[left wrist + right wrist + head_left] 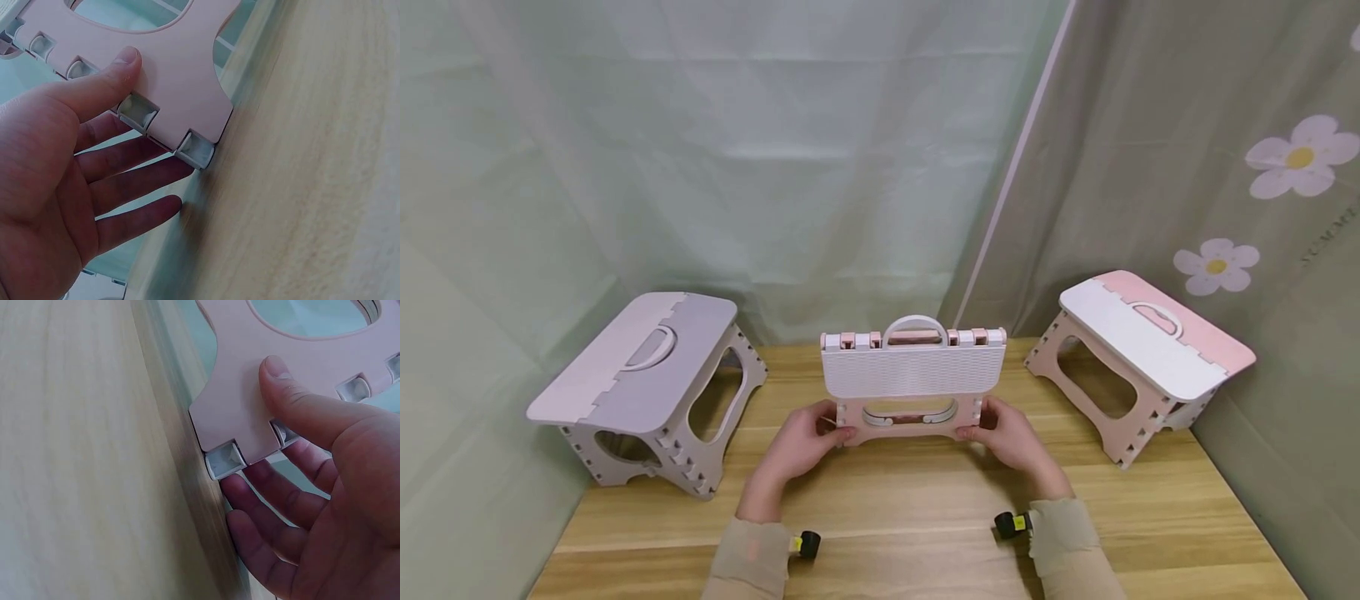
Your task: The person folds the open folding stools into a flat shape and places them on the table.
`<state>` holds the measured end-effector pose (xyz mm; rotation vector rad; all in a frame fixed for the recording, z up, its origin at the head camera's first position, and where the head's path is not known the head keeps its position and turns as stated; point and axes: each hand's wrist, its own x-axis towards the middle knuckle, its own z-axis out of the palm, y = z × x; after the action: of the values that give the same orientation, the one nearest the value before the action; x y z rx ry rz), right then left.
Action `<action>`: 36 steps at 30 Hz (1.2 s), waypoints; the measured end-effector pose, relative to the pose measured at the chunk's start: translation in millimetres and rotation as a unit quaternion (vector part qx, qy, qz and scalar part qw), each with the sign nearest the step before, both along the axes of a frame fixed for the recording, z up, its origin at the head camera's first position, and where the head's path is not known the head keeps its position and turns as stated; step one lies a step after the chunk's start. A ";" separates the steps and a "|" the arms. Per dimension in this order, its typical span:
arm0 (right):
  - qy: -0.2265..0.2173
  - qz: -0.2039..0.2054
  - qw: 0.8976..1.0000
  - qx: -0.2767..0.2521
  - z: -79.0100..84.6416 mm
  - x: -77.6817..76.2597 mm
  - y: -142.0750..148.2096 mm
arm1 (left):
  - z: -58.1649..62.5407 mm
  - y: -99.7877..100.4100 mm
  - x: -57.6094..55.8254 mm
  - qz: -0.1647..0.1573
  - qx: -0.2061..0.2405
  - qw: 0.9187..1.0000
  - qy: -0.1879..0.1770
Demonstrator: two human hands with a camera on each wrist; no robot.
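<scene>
A folded pink-and-white step stool (915,372) stands upright on the table, its carrying handle (916,322) on top. My left hand (800,442) grips the pink leg panel by its lower left edge. In the left wrist view the thumb (128,62) lies on the panel's face and the other fingers reach behind the edge. At the opposite lower edge my right hand (1011,436) holds the same panel, thumb (278,378) in front and fingers behind. In both wrist views the panel's foot meets the tabletop.
An unfolded grey stool (647,358) stands on the left of the wooden table (895,517). Another unfolded stool (1150,333), pink and white, stands on the right. Pale curtains (790,167) hang close behind, and a flowered curtain (1150,150) borders the right side.
</scene>
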<state>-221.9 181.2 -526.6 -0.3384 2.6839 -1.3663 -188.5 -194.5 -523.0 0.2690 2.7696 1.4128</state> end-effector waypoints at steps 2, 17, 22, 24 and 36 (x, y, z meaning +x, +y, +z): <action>-0.003 0.002 1.000 -0.001 0.1 0.2 -0.4 | 0.4 -0.3 0.7 0.000 -0.002 1.000 0.000; 0.005 0.013 1.000 -0.001 -2.3 3.2 -3.0 | -1.1 0.7 2.8 -0.011 -0.017 1.000 0.024; 0.003 -0.003 1.000 0.009 3.3 2.3 -4.5 | 1.9 5.9 1.1 -0.002 -0.018 0.999 0.033; -0.004 -0.009 1.000 0.011 6.6 2.7 -4.6 | 3.3 8.7 0.6 0.007 -0.002 1.000 0.029; -0.098 0.014 0.995 0.017 18.4 7.2 3.5 | 8.7 16.2 0.9 0.062 0.047 0.995 -0.061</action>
<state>-214.7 184.7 -508.2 -0.2260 2.5297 -1.2733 -187.6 -178.3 -514.2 0.0103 2.6685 1.5330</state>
